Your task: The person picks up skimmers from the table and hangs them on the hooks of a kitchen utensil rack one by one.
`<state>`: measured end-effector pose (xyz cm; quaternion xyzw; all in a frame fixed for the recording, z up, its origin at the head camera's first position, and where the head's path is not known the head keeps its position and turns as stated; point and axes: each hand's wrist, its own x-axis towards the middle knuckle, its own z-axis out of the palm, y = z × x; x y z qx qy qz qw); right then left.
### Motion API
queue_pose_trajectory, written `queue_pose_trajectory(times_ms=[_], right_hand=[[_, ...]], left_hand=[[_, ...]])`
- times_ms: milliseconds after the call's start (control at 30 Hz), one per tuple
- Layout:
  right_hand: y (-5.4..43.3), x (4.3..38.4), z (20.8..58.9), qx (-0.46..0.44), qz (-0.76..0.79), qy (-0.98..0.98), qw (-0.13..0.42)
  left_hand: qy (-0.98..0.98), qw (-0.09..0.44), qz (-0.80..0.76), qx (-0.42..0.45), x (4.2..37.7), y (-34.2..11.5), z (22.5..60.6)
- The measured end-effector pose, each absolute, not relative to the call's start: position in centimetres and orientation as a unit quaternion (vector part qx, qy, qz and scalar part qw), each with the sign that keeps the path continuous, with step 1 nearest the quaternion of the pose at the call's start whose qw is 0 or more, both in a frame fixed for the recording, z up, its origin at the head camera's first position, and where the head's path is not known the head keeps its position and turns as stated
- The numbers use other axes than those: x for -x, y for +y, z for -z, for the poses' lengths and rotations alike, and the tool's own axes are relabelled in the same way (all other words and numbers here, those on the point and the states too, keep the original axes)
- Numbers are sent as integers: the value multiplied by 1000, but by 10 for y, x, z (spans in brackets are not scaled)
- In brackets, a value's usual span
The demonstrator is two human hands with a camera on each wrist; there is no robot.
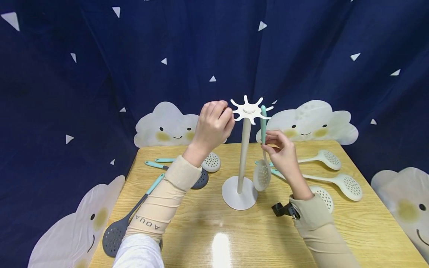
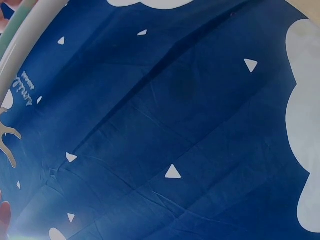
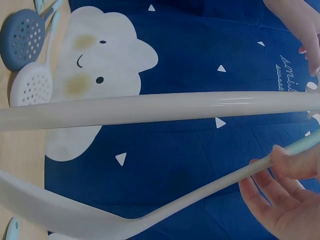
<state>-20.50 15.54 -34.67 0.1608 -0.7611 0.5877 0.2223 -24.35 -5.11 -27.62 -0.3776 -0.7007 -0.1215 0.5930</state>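
Observation:
A white utensil rack [image 1: 245, 149] stands upright on the table, with a round base and a star of curved hooks on top. My right hand [image 1: 280, 150] pinches a skimmer [image 1: 262, 175] where its mint handle meets the pale shaft. The skimmer hangs head down, its handle end at the rack's right hooks; whether it is hooked on, I cannot tell. In the right wrist view, thumb and fingers hold the skimmer's shaft [image 3: 210, 190] beside the rack's post [image 3: 165, 107]. Up at the left hooks is my left hand [image 1: 214, 121], fingers bent, their tips hidden.
On the wooden table [image 1: 201, 227], a dark skimmer [image 1: 114, 236] lies at the left, with a dark one [image 1: 200, 180] and a white one [image 1: 212, 162] behind the left arm. Several white skimmers [image 1: 350, 186] lie at the right. A blue curtain [image 1: 187, 48] hangs behind.

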Motion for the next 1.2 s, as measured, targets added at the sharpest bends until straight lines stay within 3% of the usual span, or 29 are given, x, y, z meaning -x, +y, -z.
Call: queue_pose_trajectory(times_ms=[500, 967, 1200], right_hand=[[148, 205, 354, -162, -589, -761, 220], [137, 186, 332, -151, -573, -777, 212], [143, 195, 344, -157, -577, -775, 204]], left_hand=[[-700, 593, 128, 377, 244, -50, 276], [-699, 595, 132, 375, 243, -50, 276], [-698, 597, 131, 374, 245, -50, 278]])
